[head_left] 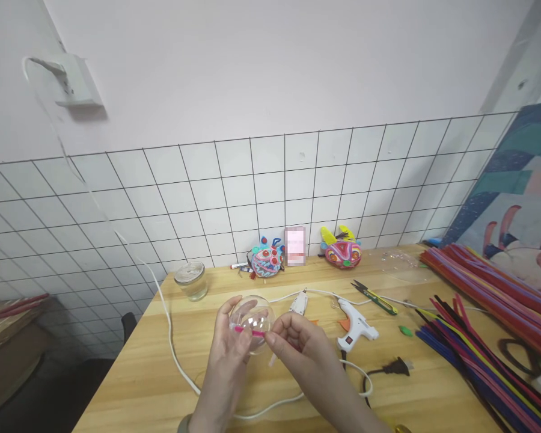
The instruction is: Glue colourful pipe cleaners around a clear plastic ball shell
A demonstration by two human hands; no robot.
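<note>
My left hand point(229, 346) is wrapped round a clear plastic ball point(255, 307), its thumb pressing on a short pink pipe cleaner point(255, 332) that lies across the ball's near side. At the pipe cleaner's right end, my right hand point(300, 346) pinches it between thumb and forefinger, with the other fingers curled in. Both hands are above the wooden table. Just behind and to the right of them lie a white hot glue gun point(355, 325) and a second, smaller white one point(299, 302), partly hidden by my right hand.
Yellow-handled scissors point(375, 298), a black plug point(397, 367) and bundles of coloured pipe cleaners point(473, 361) lie on the right. Two decorated masks point(267, 260) and a phone point(295, 246) stand by the tiled wall. A glass jar point(192, 281) is at back left; a white cord point(169, 337) crosses the table.
</note>
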